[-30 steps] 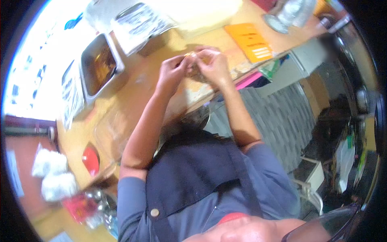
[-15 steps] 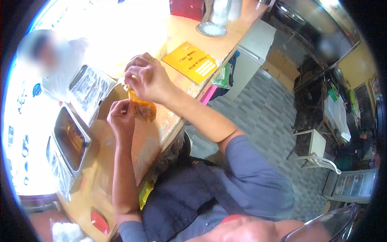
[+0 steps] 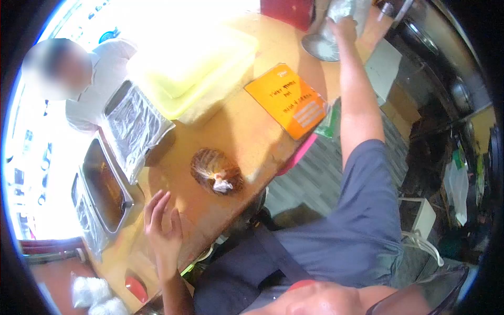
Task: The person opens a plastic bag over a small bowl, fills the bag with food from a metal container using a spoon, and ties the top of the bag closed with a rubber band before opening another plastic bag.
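Note:
A knotted clear plastic bag of brown food [image 3: 216,170] rests on the wooden counter, touched by neither hand. My left hand [image 3: 164,226] hovers just short of it with the fingers apart, holding nothing. At the far right end of the counter, my right hand [image 3: 344,29] has its fingers closed against whitish clear plastic [image 3: 346,9], which looks like a bundle of bags. The fingertips are partly hidden there. Below that hand lies a round silver plate [image 3: 321,48].
A metal tray of brown food [image 3: 107,184] stands by a plastic-covered tray [image 3: 136,121]. Behind is a pale yellow tub [image 3: 210,100]. An orange notebook [image 3: 287,101] lies on the counter [image 3: 210,220]. Another person [image 3: 100,68] faces the counter's far side. A red object [image 3: 136,289] sits near left.
Both hands have let go of the bag, which now lies knotted on the counter. My right hand has reached far right to the plastic. My left hand has drawn back and opened.

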The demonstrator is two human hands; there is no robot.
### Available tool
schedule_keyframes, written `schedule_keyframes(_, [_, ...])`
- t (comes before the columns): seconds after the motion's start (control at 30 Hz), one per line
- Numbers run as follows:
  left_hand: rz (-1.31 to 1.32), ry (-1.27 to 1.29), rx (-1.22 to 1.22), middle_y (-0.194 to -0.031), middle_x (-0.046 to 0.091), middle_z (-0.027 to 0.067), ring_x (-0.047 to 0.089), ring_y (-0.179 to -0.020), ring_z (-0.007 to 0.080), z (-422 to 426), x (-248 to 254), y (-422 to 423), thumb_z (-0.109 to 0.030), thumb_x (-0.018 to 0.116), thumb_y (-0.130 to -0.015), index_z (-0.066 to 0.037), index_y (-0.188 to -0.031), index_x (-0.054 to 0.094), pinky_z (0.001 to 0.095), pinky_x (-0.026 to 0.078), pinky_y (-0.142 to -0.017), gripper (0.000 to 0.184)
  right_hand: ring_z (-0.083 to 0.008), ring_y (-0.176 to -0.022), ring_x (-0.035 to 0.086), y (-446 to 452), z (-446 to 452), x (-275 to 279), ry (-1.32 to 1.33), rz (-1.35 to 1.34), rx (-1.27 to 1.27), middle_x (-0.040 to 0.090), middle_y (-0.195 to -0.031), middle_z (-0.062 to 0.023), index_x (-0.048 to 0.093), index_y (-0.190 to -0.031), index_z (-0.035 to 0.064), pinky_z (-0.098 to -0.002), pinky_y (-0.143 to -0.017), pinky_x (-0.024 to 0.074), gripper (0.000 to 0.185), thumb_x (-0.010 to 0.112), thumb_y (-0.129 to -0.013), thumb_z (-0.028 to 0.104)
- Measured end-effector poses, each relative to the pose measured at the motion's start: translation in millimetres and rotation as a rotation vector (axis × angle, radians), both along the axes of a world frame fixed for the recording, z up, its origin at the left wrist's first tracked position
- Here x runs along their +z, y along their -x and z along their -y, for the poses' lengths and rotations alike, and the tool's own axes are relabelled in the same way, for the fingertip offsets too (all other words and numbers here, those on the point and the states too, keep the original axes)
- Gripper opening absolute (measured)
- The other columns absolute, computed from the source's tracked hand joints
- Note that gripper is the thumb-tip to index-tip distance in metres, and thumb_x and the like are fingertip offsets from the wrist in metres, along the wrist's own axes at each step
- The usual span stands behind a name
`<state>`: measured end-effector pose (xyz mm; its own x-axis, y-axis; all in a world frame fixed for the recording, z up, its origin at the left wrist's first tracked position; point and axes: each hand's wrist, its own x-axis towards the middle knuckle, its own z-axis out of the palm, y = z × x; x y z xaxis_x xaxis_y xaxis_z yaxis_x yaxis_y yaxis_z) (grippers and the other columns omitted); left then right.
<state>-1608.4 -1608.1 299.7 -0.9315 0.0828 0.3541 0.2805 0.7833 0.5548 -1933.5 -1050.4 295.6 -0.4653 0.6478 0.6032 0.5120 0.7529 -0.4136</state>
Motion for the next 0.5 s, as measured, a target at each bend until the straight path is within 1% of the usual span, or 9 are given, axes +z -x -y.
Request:
schedule_keyframes(0.07, [0.067,0.073,0.098,-0.112,0.058,0.0143,0.058,-0.097,0.0254,13.3,3.0,-11.1,0.005,0.06,-0.076,-0.004,-0.109,0.061,0.0314,0.049,-0.075,0.034,-0.0325,-0.096,0.061,12.0,-12.6,5.1,0.063,0.109,-0.019,0.063,-0.104,-0.0171,0.062,-0.102,0.0043,-0.0416,-0.08,0.0503,0.047,0.063,-0.076,0.044])
schedule_keyframes(0.13, [0.097,-0.014,0.176,-0.111,0.059,0.014,0.059,-0.094,0.0233,22.9,-1.4,-17.8,0.005,0.059,-0.077,-0.003,-0.108,0.062,0.0303,0.049,-0.074,0.032,-0.0337,-0.099,0.06,14.5,-35.1,7.7,0.103,0.259,0.105,0.062,-0.104,-0.0205,0.061,-0.1,0.0004,-0.0414,-0.083,0.0491,0.058,0.066,-0.07,0.05])
schedule_keyframes(0.2, [0.112,-0.083,0.215,-0.109,0.059,0.0137,0.059,-0.09,0.0213,30.9,-8.6,-23.4,0.005,0.058,-0.077,-0.002,-0.107,0.062,0.0293,0.049,-0.073,0.031,-0.0331,-0.099,0.06,53.5,-127.7,9.8,0.318,0.488,0.3,0.062,-0.106,-0.018,0.062,-0.1,0.0024,-0.0414,-0.082,0.0492,0.057,0.066,-0.07,0.051])
schedule_keyframes(0.27, [0.086,-0.139,0.226,-0.107,0.06,0.0135,0.06,-0.087,0.0195,36.5,-16.5,-25.6,0.006,0.058,-0.077,-0.002,-0.107,0.062,0.0286,0.049,-0.072,0.03,-0.0321,-0.1,0.06,55.6,-127.0,17.8,0.351,0.475,0.263,0.062,-0.109,-0.0161,0.063,-0.103,0.0046,-0.0421,-0.082,0.0492,0.054,0.065,-0.071,0.049])
schedule_keyframes(0.3, [0.079,-0.145,0.22,-0.105,0.06,0.0132,0.06,-0.086,0.0193,37.1,-18.3,-26.4,0.006,0.058,-0.077,-0.002,-0.106,0.062,0.0287,0.049,-0.072,0.03,-0.0314,-0.101,0.06,28.6,-70.1,20.3,0.278,0.353,0.135,0.062,-0.11,-0.0154,0.062,-0.105,0.0058,-0.0428,-0.083,0.0491,0.052,0.064,-0.072,0.047])
schedule_keyframes(0.33, [0.07,-0.148,0.219,-0.103,0.061,0.013,0.06,-0.085,0.0191,37.5,-19.1,-27.8,0.006,0.058,-0.077,-0.002,-0.106,0.062,0.0288,0.049,-0.072,0.03,-0.0307,-0.102,0.06,9.6,-32.4,23.2,0.208,0.228,0.014,0.062,-0.111,-0.0148,0.062,-0.107,0.007,-0.0434,-0.083,0.0491,0.051,0.064,-0.073,0.045])
schedule_keyframes(0.4, [0.059,-0.131,0.229,-0.101,0.061,0.0126,0.06,-0.084,0.0187,38.0,-20.0,-31.3,0.006,0.057,-0.077,-0.002,-0.106,0.062,0.0289,0.049,-0.072,0.03,-0.0347,-0.096,0.061,13.4,-35.7,6.1,0.086,0.212,0.043,0.063,-0.102,-0.0203,0.065,-0.097,0.0025,-0.0448,-0.082,0.048,0.047,0.062,-0.075,0.044])
schedule_keyframes(0.47, [0.059,-0.086,0.271,-0.099,0.062,0.0123,0.06,-0.083,0.0183,40.3,-16.3,-34.8,0.006,0.057,-0.077,-0.003,-0.106,0.063,0.0289,0.049,-0.072,0.03,-0.0347,-0.095,0.061,54.1,-86.4,-15.1,0.045,0.271,0.058,0.063,-0.101,-0.0203,0.066,-0.095,0.0026,-0.0463,-0.082,0.0473,0.044,0.058,-0.079,0.043])
schedule_keyframes(0.5, [0.072,-0.091,0.282,-0.099,0.062,0.0124,0.06,-0.083,0.0183,40.5,-12.8,-36.8,0.005,0.058,-0.077,-0.003,-0.106,0.063,0.0288,0.049,-0.072,0.03,-0.0344,-0.095,0.061,58.2,-93.7,-10.8,0.051,0.3,0.086,0.063,-0.102,-0.0207,0.067,-0.095,0.0032,-0.0476,-0.08,0.0475,0.04,0.054,-0.082,0.038])
